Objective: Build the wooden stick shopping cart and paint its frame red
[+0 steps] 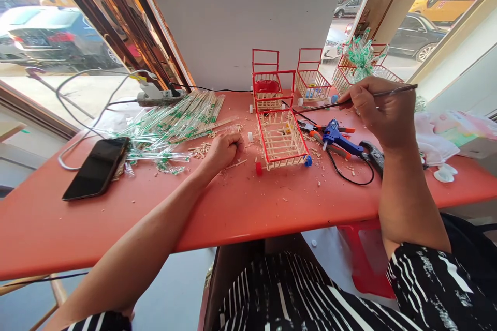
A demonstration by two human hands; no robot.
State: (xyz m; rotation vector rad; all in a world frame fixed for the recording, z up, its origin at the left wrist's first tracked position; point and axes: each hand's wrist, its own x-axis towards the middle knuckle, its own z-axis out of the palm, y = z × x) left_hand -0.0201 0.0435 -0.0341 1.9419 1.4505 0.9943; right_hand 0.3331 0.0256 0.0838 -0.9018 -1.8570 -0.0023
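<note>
My right hand is closed around a thin dark paintbrush, raised over the right side of the table. The brush's far end reaches left to the handle side of a small shopping cart made of sticks; whether it touches the cart I cannot tell. This cart has a red-painted rim and handle, pale slatted sides, and red, blue and white wheels. To its left, my left hand rests on the table as a loose fist, apart from the cart. No object shows in its curled fingers.
Similar carts stand behind. A blue glue gun and orange-handled pliers lie right of the near cart. Wrapped chopsticks, a phone and a power strip are at left. Wood scraps litter the orange table.
</note>
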